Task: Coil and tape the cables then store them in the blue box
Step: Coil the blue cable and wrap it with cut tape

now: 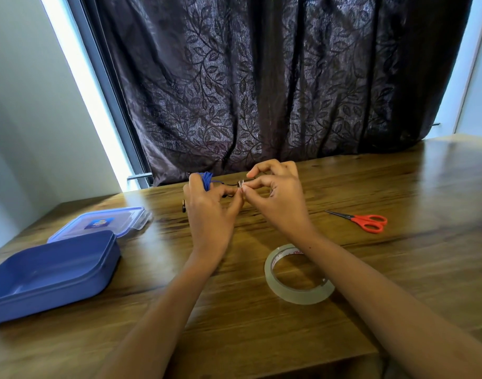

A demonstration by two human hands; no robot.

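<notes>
My left hand grips a coiled blue cable above the far middle of the wooden table. Only the coil's top shows over my fingers. My right hand pinches a small piece of clear tape at the fingertips, touching my left thumb and forefinger. A black cable end pokes out to the left of my left hand. The open blue box sits at the left, with nothing visible inside it. A roll of clear tape lies flat near my right forearm.
The box's clear lid with a blue rim lies behind the box. Red-handled scissors rest on the right side of the table. A dark patterned curtain hangs behind the table's far edge.
</notes>
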